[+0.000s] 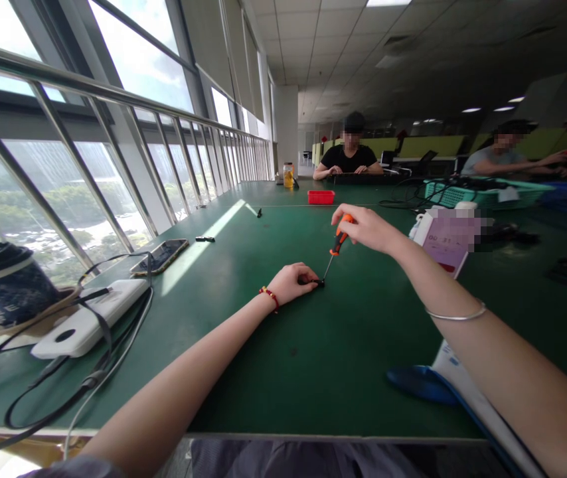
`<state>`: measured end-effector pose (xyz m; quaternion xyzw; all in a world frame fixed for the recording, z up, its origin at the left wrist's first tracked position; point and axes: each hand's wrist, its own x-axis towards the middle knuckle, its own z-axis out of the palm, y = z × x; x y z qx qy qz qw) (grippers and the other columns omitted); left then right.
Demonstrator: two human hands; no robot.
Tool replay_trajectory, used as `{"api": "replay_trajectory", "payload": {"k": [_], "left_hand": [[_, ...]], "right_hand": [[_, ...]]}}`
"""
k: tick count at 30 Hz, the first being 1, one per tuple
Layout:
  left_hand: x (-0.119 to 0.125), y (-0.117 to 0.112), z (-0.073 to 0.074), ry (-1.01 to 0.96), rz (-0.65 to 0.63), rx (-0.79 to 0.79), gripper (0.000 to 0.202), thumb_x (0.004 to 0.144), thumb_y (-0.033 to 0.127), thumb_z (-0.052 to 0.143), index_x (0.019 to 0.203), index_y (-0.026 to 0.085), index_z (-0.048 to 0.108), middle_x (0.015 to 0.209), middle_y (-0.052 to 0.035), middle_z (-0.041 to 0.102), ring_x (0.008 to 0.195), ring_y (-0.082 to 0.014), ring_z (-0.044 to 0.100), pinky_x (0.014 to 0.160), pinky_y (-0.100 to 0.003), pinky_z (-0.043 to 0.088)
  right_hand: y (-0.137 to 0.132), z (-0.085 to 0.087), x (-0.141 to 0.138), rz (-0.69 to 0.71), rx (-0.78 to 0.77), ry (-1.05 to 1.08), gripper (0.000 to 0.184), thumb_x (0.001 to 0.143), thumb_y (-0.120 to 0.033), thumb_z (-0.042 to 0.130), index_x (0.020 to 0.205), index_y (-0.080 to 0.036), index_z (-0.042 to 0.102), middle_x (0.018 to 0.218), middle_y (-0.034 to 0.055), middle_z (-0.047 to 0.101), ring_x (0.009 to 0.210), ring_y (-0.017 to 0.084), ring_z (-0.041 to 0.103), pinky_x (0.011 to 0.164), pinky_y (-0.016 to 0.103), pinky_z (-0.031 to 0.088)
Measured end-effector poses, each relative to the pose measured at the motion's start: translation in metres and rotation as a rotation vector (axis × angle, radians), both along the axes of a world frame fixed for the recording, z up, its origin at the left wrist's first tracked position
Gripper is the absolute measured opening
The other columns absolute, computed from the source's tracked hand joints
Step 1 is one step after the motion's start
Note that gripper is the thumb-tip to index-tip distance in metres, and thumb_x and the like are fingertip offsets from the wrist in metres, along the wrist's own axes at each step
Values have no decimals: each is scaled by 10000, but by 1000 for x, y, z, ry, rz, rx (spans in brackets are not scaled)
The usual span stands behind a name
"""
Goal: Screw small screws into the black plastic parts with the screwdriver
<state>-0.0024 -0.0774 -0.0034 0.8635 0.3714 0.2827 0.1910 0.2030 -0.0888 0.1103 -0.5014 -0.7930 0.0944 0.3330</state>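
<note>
In the middle of the green table point(273, 358), my left hand point(291, 282) pinches a small black part point(319, 283) against the surface. Its exact kind is too small to make out, and my fingers cover some of it. My right hand point(363, 227) grips a screwdriver point(336, 247) by its orange and black handle. The shaft slants down to the left, and its tip meets the black part just beyond my left fingertips. A similar black piece point(205, 239) lies farther left, and a smaller one point(259, 213) lies farther back.
At left are a phone point(161, 257), a white power strip point(91, 318) with tangled cables and a dark cup point(7, 285). A red tray point(321, 198), a jar point(288, 175) and a teal basket point(485, 192) stand farther back. A purple-screened device point(445, 240) is at right. Two people sit beyond.
</note>
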Motion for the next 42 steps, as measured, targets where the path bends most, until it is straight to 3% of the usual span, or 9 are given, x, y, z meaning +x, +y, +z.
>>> {"api": "replay_trajectory", "payload": {"k": [5, 11, 17, 22, 28, 31, 33, 38, 42], "left_hand": [[0, 0, 0, 4, 7, 9, 157, 746, 224, 621, 862, 154, 701, 813, -28, 622, 681, -103, 564, 654, -213, 482], [0, -1, 1, 13, 7, 9, 157, 753, 219, 612, 866, 158, 704, 822, -30, 626, 690, -107, 572, 657, -216, 484], [0, -1, 1, 6, 2, 2, 157, 752, 228, 622, 866, 151, 698, 830, -33, 631, 694, -107, 574, 672, -220, 484], [0, -1, 1, -14, -1, -20, 167, 774, 247, 606, 868, 142, 694, 832, -36, 635, 691, -103, 575, 672, -217, 481], [0, -1, 0, -31, -1, -43, 162, 774, 247, 606, 858, 138, 692, 834, -37, 634, 687, -101, 573, 665, -217, 479], [1, -1, 0, -34, 4, -46, 158, 770, 248, 611, 855, 143, 693, 828, -34, 633, 681, -99, 571, 659, -214, 478], [1, -1, 0, -40, 6, -48, 157, 768, 247, 612, 852, 144, 694, 824, -34, 634, 680, -100, 571, 658, -215, 480], [1, -1, 1, -45, 9, -59, 149, 764, 244, 617, 845, 147, 695, 826, -33, 641, 689, -103, 574, 664, -219, 484], [1, -2, 1, -45, 10, -59, 155, 766, 249, 614, 851, 146, 694, 831, -34, 642, 690, -103, 574, 663, -219, 485]], "right_hand": [[-3, 4, 1, -102, 26, -119, 344, 814, -462, 414, 715, -211, 628, 668, 12, 620, 580, 141, 494, 548, 262, 315], [-5, 5, -3, -28, -33, -49, 202, 769, -326, 477, 901, -226, 593, 707, -9, 619, 535, 116, 492, 536, 243, 330], [-8, 4, -5, -116, 59, -107, 314, 806, -434, 440, 719, -213, 645, 634, 12, 603, 560, 139, 481, 521, 259, 289], [-10, 6, -6, -107, 20, -97, 203, 764, -323, 463, 867, -237, 616, 746, 0, 634, 595, 135, 499, 532, 249, 297], [-10, 5, -6, -145, 83, -148, 346, 821, -458, 416, 715, -217, 641, 659, 22, 622, 580, 148, 484, 534, 264, 282], [-11, 6, -7, -122, 92, -133, 208, 766, -346, 487, 854, -228, 635, 703, 9, 630, 588, 140, 488, 535, 252, 286], [-12, 6, -7, -92, 45, -120, 225, 750, -340, 502, 920, -238, 610, 713, 0, 625, 580, 136, 491, 531, 244, 297], [-12, 6, -7, -120, 52, -159, 333, 806, -474, 438, 725, -227, 646, 669, 16, 625, 601, 152, 504, 540, 260, 299], [-12, 6, -8, -112, 58, -150, 198, 736, -344, 520, 865, -245, 633, 725, 2, 635, 605, 144, 498, 538, 253, 304]]}}
